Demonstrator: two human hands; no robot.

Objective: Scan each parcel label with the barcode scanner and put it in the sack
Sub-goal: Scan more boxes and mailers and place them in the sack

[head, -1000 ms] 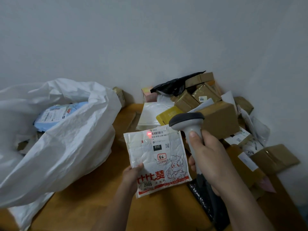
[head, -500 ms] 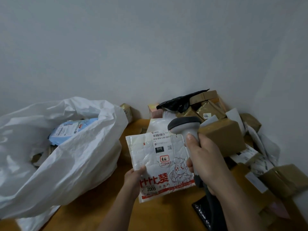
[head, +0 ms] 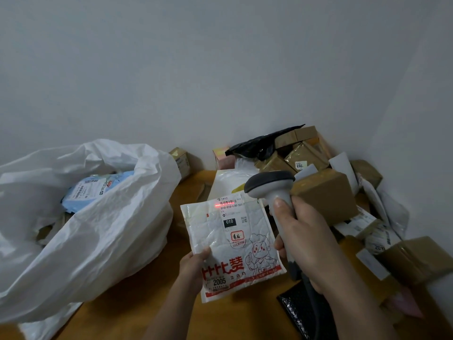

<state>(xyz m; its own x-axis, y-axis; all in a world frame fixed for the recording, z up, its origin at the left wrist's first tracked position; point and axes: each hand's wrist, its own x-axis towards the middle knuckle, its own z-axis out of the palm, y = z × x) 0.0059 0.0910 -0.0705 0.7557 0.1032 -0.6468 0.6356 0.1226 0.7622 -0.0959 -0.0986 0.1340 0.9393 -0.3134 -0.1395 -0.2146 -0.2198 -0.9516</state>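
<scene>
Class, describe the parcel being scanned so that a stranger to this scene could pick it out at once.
Start at the big white sack on the left of the wooden table, then look right to the two hands. The left hand holds a white padded envelope; unlike the brown boxes behind, it bears red lettering, a cartoon figure and the scanner's red line.

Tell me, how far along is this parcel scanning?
Done: a blue parcel already lies in the sack. In hand: the left hand holds a white mailer while the right hand aims the scanner, its red line on the barcode. Left: the pile of parcels by the wall.
</scene>
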